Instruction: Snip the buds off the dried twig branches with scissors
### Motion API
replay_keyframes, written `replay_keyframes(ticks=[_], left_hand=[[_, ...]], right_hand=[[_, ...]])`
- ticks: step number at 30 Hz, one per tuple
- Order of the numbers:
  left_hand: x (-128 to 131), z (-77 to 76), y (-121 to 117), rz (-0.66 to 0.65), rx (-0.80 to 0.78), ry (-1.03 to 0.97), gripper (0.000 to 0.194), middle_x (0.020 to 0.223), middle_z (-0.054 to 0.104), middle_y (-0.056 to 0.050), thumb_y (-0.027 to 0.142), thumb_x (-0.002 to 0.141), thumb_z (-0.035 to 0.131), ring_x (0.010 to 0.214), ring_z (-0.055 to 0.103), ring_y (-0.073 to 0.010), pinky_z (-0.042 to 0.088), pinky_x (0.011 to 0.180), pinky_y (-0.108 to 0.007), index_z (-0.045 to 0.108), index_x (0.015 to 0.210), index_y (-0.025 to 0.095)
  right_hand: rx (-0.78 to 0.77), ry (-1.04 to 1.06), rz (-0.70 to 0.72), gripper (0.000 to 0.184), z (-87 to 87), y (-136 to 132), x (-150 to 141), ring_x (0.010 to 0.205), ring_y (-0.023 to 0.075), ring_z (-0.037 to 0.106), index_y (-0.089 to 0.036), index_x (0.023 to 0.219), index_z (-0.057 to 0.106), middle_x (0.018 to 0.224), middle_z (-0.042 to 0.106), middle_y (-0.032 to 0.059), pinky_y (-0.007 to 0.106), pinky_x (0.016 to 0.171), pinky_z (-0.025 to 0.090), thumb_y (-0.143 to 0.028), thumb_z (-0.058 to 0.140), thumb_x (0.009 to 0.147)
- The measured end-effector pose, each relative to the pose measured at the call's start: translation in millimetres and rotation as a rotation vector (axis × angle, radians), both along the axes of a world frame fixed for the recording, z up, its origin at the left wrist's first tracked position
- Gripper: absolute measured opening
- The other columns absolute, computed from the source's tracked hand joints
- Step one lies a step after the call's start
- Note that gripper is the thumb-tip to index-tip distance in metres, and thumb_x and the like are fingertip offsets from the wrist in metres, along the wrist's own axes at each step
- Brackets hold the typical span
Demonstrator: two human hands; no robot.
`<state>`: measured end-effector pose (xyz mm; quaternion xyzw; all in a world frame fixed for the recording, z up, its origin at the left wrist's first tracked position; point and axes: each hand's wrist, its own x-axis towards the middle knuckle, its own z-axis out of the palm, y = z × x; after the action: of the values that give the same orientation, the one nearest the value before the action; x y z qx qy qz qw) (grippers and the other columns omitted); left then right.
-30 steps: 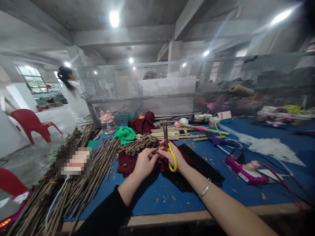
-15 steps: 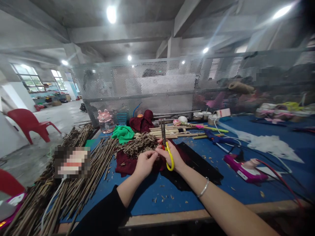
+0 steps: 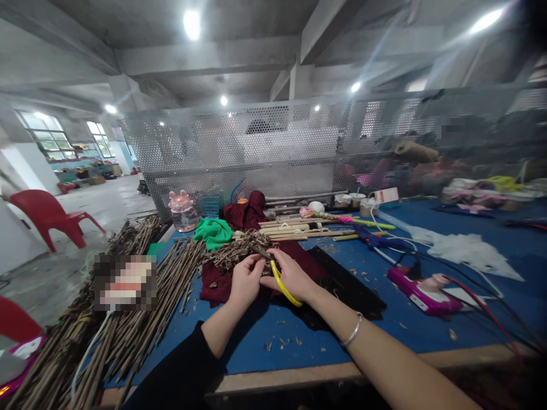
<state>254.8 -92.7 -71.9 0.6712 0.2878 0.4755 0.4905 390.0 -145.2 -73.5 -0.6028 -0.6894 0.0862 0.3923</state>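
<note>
My right hand [image 3: 290, 277] is closed around yellow-handled scissors [image 3: 282, 285], whose dark blades point up and left past my left hand. Pinched fingers on my left hand [image 3: 247, 280] meet the right fingertips; whatever is between them is hidden or too small to name. Just beyond both hands lies a heap of dry brown twigs [image 3: 231, 253] on a dark red cloth [image 3: 213, 286]. A black sheet [image 3: 350, 285] lies under and beside my right wrist.
Long thin sticks [image 3: 158, 302] cover the table's left side. A clear bottle with a pink lid [image 3: 183, 212] stands behind a green cloth [image 3: 213, 233]. To the right are a purple power strip [image 3: 423, 293], cables and a white plastic bag [image 3: 470, 256]. A perforated metal screen [image 3: 239, 145] rises behind.
The scissors have swung from pointing upright to leaning left and lower, toward my left fingers. Both hands have shifted slightly left, and my right hand is turned further over.
</note>
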Motion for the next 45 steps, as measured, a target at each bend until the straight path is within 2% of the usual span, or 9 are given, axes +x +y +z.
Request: replay_keyframes(ticks=[5,10,16,19,26,28,33,37,45], left_hand=[[0.1,-0.3,-1.3,-0.017,0.005,0.002,0.025,0.087,0.069,-0.007,0.029,0.076,0.053,0.080,0.061,-0.0169,0.045,0.077,-0.027,0.066,0.090,0.013],[-2.4,3.0,-4.6,-0.006,0.109,0.064,0.025,0.082,0.068,-0.005,0.029,0.079,0.049,0.075,0.059,-0.0150,0.045,0.072,-0.024,0.066,0.088,0.014],[-1.6,2.6,-5.7,0.002,0.095,0.064,0.025,0.084,0.068,-0.005,0.030,0.079,0.049,0.077,0.059,-0.0153,0.044,0.074,-0.025,0.066,0.089,0.014],[-1.8,4.2,-7.3,0.006,0.089,0.053,0.025,0.086,0.068,-0.005,0.030,0.079,0.049,0.079,0.059,-0.0154,0.044,0.076,-0.025,0.065,0.090,0.014],[-4.4,4.9,-7.5,0.058,0.124,0.107,0.026,0.069,0.063,-0.001,0.034,0.081,0.047,0.064,0.053,-0.0116,0.041,0.063,-0.021,0.064,0.078,0.014],[-4.3,3.2,-5.4,0.076,0.122,0.110,0.026,0.069,0.063,-0.001,0.034,0.081,0.046,0.064,0.053,-0.0115,0.041,0.063,-0.021,0.063,0.079,0.014],[-3.5,1.9,-2.2,0.080,0.105,0.064,0.023,0.079,0.066,-0.003,0.030,0.080,0.047,0.073,0.057,-0.0136,0.043,0.070,-0.022,0.064,0.083,0.014],[-3.8,5.3,-4.6,0.071,0.117,0.083,0.022,0.071,0.064,-0.002,0.029,0.079,0.047,0.068,0.055,-0.0129,0.042,0.067,-0.021,0.063,0.077,0.014],[-2.3,2.9,-5.2,0.034,0.095,0.052,0.023,0.077,0.066,-0.003,0.030,0.080,0.047,0.071,0.056,-0.0134,0.043,0.070,-0.022,0.063,0.083,0.014]], right_hand=[[0.036,-0.030,0.000,0.065,0.4,-0.2,0.7,0.104,0.0244,0.050,-0.016,0.118,0.044,0.112,0.052,0.0128,0.039,0.090,0.040,-0.047,0.067,0.065],[0.062,-0.058,0.017,0.068,3.0,-1.4,1.2,0.103,0.0257,0.049,-0.017,0.119,0.043,0.111,0.051,0.0134,0.041,0.090,0.039,-0.048,0.068,0.064],[0.066,-0.014,0.046,0.062,3.4,-3.3,-2.3,0.096,0.0238,0.052,-0.017,0.117,0.044,0.107,0.053,0.0121,0.036,0.083,0.041,-0.052,0.063,0.069],[0.072,0.005,0.082,0.054,4.9,-4.5,-4.7,0.087,0.0214,0.054,-0.017,0.110,0.048,0.098,0.056,0.0090,0.031,0.077,0.042,-0.054,0.059,0.072],[0.037,0.017,0.078,0.047,2.8,-3.4,-2.5,0.069,0.0169,0.055,-0.018,0.100,0.053,0.079,0.060,0.0036,0.025,0.066,0.041,-0.055,0.059,0.072],[0.022,-0.014,0.056,0.047,2.0,-3.3,-2.1,0.071,0.0179,0.056,-0.019,0.101,0.053,0.081,0.061,0.0045,0.026,0.067,0.041,-0.054,0.059,0.072],[0.034,-0.138,-0.026,0.058,2.0,-3.8,-2.6,0.092,0.0245,0.055,-0.019,0.115,0.045,0.103,0.057,0.0108,0.034,0.077,0.042,-0.053,0.060,0.071],[0.068,-0.178,-0.007,0.063,1.1,-2.0,-1.3,0.093,0.0253,0.052,-0.018,0.117,0.044,0.102,0.054,0.0121,0.038,0.081,0.041,-0.051,0.064,0.068],[0.102,-0.189,0.003,0.066,-0.1,0.2,-0.7,0.097,0.0271,0.049,-0.016,0.118,0.043,0.104,0.052,0.0132,0.041,0.085,0.039,-0.053,0.065,0.067]])
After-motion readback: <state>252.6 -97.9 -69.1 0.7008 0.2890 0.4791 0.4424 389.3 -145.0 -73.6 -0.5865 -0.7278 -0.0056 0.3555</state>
